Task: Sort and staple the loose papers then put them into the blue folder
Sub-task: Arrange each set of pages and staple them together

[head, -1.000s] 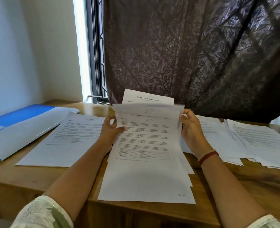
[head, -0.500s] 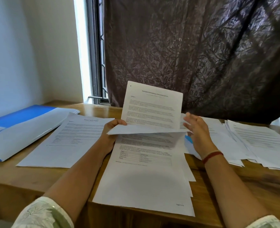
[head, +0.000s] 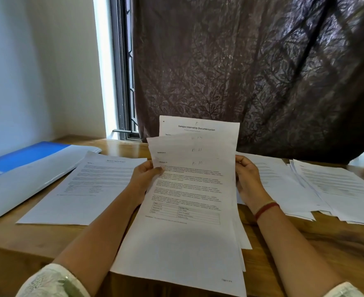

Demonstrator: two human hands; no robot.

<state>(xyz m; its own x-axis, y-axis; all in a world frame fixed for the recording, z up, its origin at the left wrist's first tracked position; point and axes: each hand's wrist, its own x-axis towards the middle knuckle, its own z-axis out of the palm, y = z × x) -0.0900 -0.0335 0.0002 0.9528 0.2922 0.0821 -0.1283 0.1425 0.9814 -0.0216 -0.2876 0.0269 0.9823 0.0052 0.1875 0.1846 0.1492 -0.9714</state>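
- Now left hand (head: 143,179) and right hand (head: 248,182) are holding fanned papers (head: 189,189), fingers (head: 243,162) grasping both side edges.
- Blue folder (head: 16,159) is lying far left on the surface (head: 326,243).

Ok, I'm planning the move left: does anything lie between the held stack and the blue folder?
Only a printed sheet, flat on the table, between the stack, held by the left hand and right hand, and the blue folder. Nothing upright blocks the way.

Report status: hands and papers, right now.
Left hand and right hand grip fanned paper stack by its sides. Blue folder lies far left. No stapler in view.
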